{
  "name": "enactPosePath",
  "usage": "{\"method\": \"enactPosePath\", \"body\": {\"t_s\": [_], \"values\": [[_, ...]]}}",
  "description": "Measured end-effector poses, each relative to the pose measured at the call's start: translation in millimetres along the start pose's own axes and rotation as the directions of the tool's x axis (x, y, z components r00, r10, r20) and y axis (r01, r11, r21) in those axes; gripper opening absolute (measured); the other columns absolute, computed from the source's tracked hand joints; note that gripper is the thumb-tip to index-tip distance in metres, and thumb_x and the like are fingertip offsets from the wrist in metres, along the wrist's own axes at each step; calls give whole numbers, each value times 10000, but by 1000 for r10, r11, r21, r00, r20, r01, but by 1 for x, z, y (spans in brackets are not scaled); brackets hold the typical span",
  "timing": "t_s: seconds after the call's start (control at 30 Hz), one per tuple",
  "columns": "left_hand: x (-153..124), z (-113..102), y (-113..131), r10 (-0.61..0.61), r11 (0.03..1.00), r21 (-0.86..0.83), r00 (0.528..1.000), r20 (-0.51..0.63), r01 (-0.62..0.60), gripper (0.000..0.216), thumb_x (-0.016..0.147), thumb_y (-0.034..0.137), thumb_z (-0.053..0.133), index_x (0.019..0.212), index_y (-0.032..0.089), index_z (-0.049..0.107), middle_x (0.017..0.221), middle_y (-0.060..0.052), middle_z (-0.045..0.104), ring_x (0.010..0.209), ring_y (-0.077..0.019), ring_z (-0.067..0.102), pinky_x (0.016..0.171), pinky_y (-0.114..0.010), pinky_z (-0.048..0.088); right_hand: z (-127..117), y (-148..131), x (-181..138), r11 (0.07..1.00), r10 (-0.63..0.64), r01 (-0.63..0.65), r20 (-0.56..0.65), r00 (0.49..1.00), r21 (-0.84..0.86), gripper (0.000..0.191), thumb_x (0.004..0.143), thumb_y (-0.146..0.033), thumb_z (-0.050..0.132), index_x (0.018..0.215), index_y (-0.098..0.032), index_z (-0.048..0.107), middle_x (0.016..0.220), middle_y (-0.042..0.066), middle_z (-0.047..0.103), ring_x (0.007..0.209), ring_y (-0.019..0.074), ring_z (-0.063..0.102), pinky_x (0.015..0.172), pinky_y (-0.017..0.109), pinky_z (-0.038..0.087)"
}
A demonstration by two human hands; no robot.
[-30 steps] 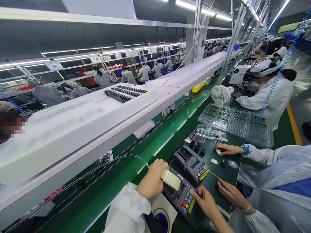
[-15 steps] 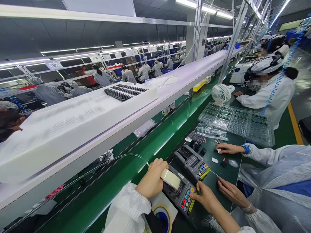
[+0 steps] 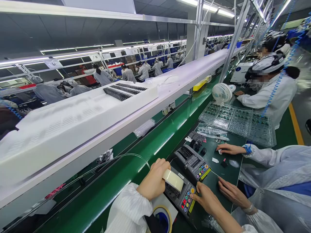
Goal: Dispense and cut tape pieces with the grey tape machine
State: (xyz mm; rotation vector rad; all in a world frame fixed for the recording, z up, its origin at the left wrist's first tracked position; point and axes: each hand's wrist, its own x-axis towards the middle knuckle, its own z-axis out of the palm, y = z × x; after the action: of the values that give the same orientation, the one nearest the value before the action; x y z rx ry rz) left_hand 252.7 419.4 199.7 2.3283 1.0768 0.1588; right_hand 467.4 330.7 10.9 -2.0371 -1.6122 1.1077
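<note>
Clock centred on near dispenser: lg white foam tray [image 3: 80,124] up at 10 o'clock, then glossy green strip [image 3: 145,152] at 11. Near dispenser [image 3: 186,187], dark gray w/ coloured keys, sits in front of the person; 2nd dispenser [image 3: 191,161] just beside it at 1. L hand [image 3: 154,181] at 9–10, fingers curled in on the outer side of the tape roll [image 3: 174,180], approx. full grip, thumb hidden. R hand [image 3: 209,199] at 3: thumb & forefinger slightly apart at the keypad's edge; can't tell if anything's pinched there. Co-worker's hand [image 3: 234,193] farther out at 3, apart from R hand. Tape roll, pale cream, is at upper L of near dispenser, approx. 11. Yellow-rimmed ring [image 3: 170,220] at 7. Step in hand, prob.: steadying/seating the roll while working the keypad side. Next move likely calls for roll held straight, light R fingertip work. Smallest: red display digits [image 3: 183,203], too sm. to read.
</note>
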Motion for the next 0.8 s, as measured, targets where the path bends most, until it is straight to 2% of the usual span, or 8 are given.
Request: {"method": "enactPosePath", "body": {"t_s": [0.2,0.37,0.5,0.53,0.6,0.67,0.73,0.8], "values": [[-5,-6,5,-35,999,-39,999,26,36,279,662,-40,349,786,208,381,894,-21,457,898,-203,414,785,-371,368,3,2,0,1000,-9,9,-3,1000,-4,314,790,-479,443,754,-193,316,846,27,516,797,158,429,697,276,277],[-6,-10,1,-73,996,-49,994,79,77,296,627,-62,346,757,202,376,863,-12,449,890,-200,415,788,-363,369,-1,2,4,999,36,-33,67,997,-34,345,794,-520,422,758,-197,306,838,26,491,784,166,415,682,281,267],[-4,-16,-4,-79,994,-65,991,108,87,323,599,-74,336,757,202,392,847,-1,452,866,-191,421,747,-342,359,-6,-8,2,995,76,-67,122,990,-70,312,790,-455,472,763,-193,305,882,33,505,811,167,436,701,291,298],[-4,-18,-5,-85,993,-74,989,117,94,337,587,-80,331,758,203,396,844,1,452,863,-188,422,740,-336,353,-8,-13,-1,998,38,-32,102,994,-61,285,800,-429,471,772,-191,317,892,29,506,820,161,439,718,292,313],[-3,-20,-7,-95,990,-95,987,129,108,353,576,-88,323,759,204,400,846,5,453,869,-183,424,732,-326,346,-10,-26,-7,993,-119,121,72,990,-17,187,856,-374,406,830,-192,370,925,21,499,840,147,442,761,290,338],[-3,-21,-11,-99,988,-107,987,123,112,368,580,-93,315,772,206,410,858,6,457,881,-181,426,740,-324,346,-13,-38,-11,949,-314,312,89,945,37,145,900,-260,292,939,-219,425,988,16,489,879,136,445,800,283,346],[-3,-20,-15,-102,988,-103,989,110,113,383,577,-97,306,782,208,414,863,7,457,880,-179,423,749,-324,347,-16,-47,-11,905,-424,422,152,893,48,313,852,-94,248,1019,-258,455,1046,12,483,922,133,444,819,279,339],[-3,-19,-21,-110,989,-90,989,101,119,388,566,-101,300,775,209,403,854,10,453,862,-175,420,753,-327,344,-18,-53,-7,884,-458,467,196,867,0,474,732,26,273,1041,-273,474,1078,10,486,944,137,438,821,278,327]]}}
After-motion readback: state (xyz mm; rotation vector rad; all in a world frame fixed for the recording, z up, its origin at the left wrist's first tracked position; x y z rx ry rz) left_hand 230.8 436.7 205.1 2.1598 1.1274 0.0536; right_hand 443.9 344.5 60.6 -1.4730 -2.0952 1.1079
